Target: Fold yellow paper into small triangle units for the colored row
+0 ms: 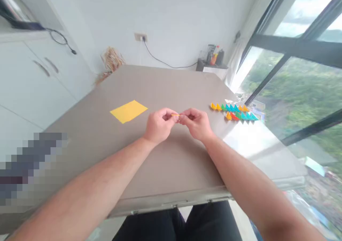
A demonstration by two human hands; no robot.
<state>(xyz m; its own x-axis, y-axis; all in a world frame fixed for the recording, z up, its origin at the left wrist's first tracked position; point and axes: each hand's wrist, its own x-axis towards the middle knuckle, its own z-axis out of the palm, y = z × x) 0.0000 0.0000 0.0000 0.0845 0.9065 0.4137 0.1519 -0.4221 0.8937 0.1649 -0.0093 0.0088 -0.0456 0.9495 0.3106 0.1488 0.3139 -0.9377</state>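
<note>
**Two Hands Meet Over a Small Yellow Piece**

At the far left stood the white cabinet (34,77), with a black cable (60,37) trailing from its top. To the right of it, dried stalks (113,59) showed behind the far left edge of the grey-brown worktop (165,87). The yellow sheet (128,111) lay on the worktop, turned at an angle, near my left hand and apart from it.

My left hand (159,125) was near the middle, its fingers closed, the thumb and forefinger pinching the left end of a small yellow piece (175,115). Only a thin sliver of that piece showed between my fingertips, so I couldn't tell its full shape. My right hand (196,123) met the left one from the other side, its fingers likewise pinched together on the right end of the piece.

Farther right, two rows of small pointed shapes stood near the worktop's right edge, well apart from my hands. The back row (231,107) ran orange, green, blue, then orange again; the front row (242,116) went orange, red, green and blue. Bright light fell on the worktop just in front of them, and beyond was the large window (307,80).
</note>
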